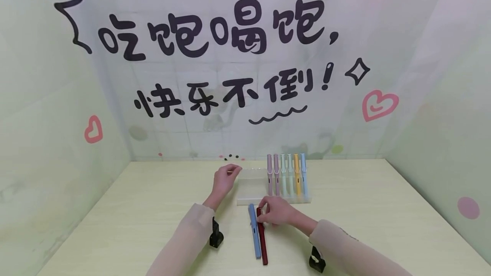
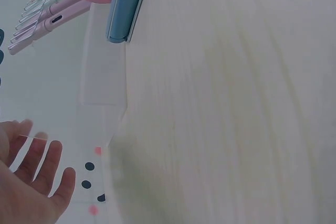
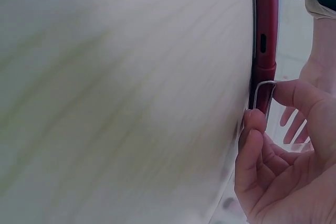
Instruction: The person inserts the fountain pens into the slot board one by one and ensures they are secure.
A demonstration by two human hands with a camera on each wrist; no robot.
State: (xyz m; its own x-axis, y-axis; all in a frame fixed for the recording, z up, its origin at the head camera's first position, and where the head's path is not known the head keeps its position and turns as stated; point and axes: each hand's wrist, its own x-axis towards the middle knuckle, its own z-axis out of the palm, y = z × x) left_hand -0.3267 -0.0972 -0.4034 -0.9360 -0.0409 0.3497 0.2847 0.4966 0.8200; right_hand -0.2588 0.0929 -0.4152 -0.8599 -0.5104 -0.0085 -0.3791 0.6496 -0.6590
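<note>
A clear pen stand [image 1: 252,185] holds a row of several upright pens toward its right side: purple [image 1: 270,182], pale green, yellow [image 1: 297,178] and light blue [image 1: 304,173]. My left hand [image 1: 226,181] pinches the stand's upper left edge; in the left wrist view its fingers [image 2: 51,163] are spread beside that thin edge. In front of the stand, my right hand [image 1: 279,211] holds a dark red pen [image 1: 262,244] near its cap end. The right wrist view has thumb and fingertips at the metal clip [image 3: 269,83] of this pen. A blue pen [image 1: 255,237] lies just left of it.
Pale wood-grain tabletop [image 1: 126,225] surrounds the stand on both sides. Behind it hangs a printed backdrop [image 1: 215,139] with dark lettering, meeting the table's back edge. Black camera mounts [image 1: 216,240] sit under both wrists.
</note>
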